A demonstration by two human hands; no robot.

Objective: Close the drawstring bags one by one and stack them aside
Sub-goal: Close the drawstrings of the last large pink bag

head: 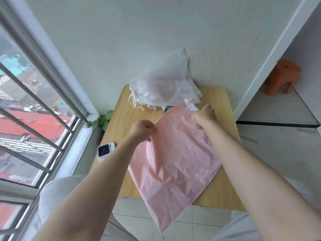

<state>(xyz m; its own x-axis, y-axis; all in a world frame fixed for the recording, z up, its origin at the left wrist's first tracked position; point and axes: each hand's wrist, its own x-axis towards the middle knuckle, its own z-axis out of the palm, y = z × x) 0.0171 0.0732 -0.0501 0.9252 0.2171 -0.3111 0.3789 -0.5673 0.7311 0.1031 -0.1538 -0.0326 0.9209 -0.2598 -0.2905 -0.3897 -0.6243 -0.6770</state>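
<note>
A large pink drawstring bag [175,164] lies slanted across the small wooden table [121,110], its lower end hanging over the near edge. My left hand [141,130] pinches the left corner of the bag's top edge. My right hand [205,115] grips the right corner, next to a bunched white drawstring end [190,104]. A pile of white translucent drawstring bags [163,84] leans against the wall at the table's far side, with loose cord ends hanging at its left.
A white phone [105,151] lies at the table's left edge. A small green plant [102,120] sits by the barred window [34,108] on the left. An orange stool [281,77] stands on a raised floor at the right. My grey-trousered knees are under the table.
</note>
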